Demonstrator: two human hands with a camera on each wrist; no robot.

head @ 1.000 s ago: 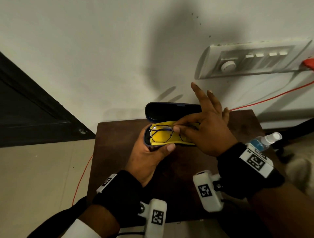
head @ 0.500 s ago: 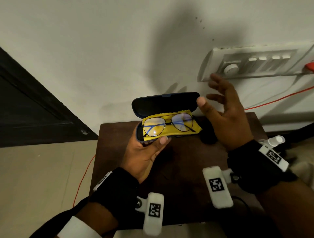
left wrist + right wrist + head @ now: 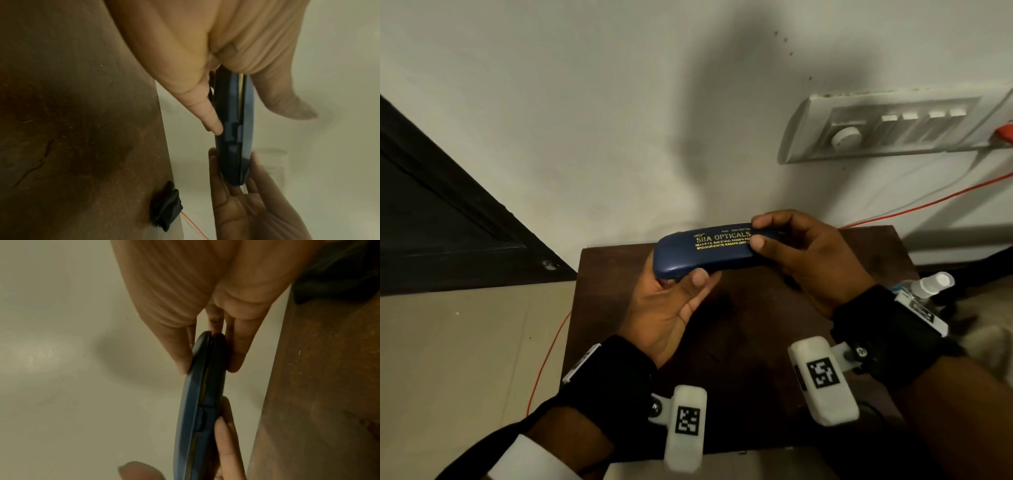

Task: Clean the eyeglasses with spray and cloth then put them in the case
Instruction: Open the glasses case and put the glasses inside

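Note:
The dark blue eyeglass case [image 3: 705, 253] with gold lettering is closed and held level above the brown table [image 3: 739, 342]. My left hand [image 3: 674, 294] grips its left end, thumb on the front edge and fingers underneath. My right hand [image 3: 784, 246] pinches its right end between thumb and fingers. The eyeglasses are hidden inside. In the left wrist view the case [image 3: 232, 129] shows a thin yellow sliver at its seam, and the right wrist view shows the case [image 3: 197, 402] edge-on the same way. A crumpled black cloth [image 3: 164, 214] lies on the table near its far edge. The spray bottle [image 3: 928, 286] stands at the table's right side behind my right wrist.
A white wall rises right behind the table, carrying a switchboard [image 3: 893, 130] at upper right. An orange cable [image 3: 928, 204] runs from it down past the table. A dark door [image 3: 431, 222] stands to the left over a tiled floor.
The case was open with the glasses lying on yellow lining; its lid is now down. My right hand came from the air onto the case's right end.

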